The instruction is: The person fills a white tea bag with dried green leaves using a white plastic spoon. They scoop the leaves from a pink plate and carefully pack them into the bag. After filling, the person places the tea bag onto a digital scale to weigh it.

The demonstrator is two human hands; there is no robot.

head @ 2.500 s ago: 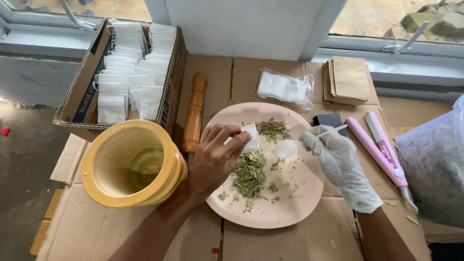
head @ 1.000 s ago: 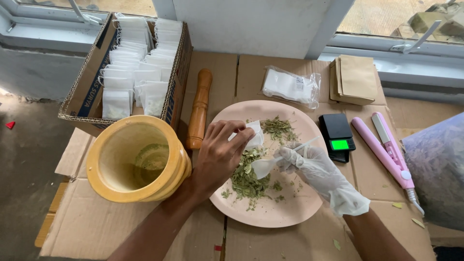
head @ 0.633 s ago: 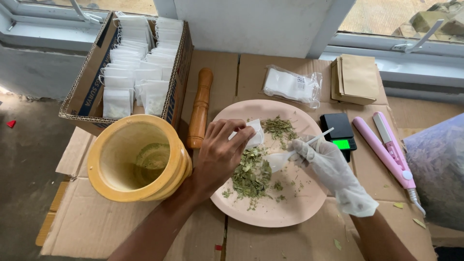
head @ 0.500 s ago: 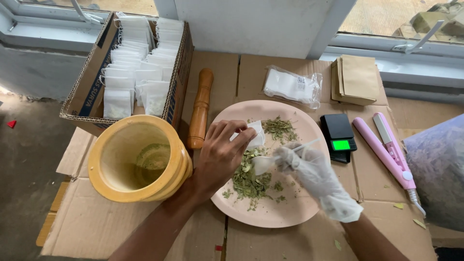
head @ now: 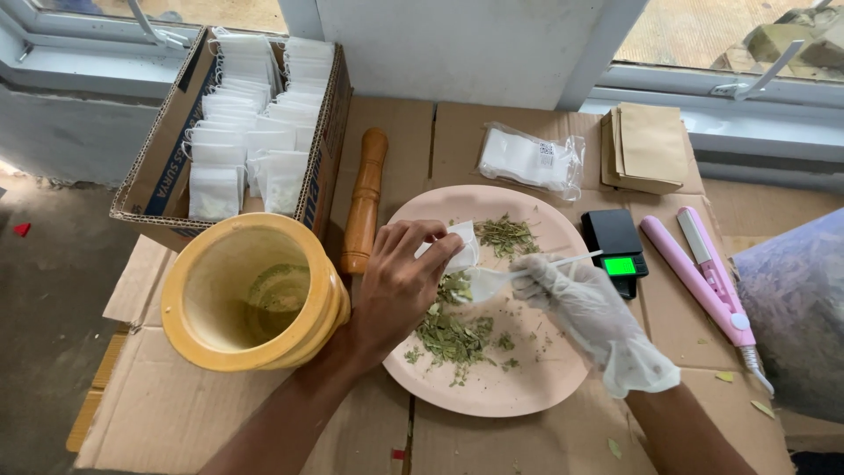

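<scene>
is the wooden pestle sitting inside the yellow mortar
No, the wooden pestle lies on the cardboard beside the yellow mortar, between it and the pink plate.

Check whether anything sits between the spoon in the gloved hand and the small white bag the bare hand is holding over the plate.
Nothing visible does. The spoon in the right hand has its bowl right at the white bag pinched by the left hand, above the plate of dried leaves.
</scene>
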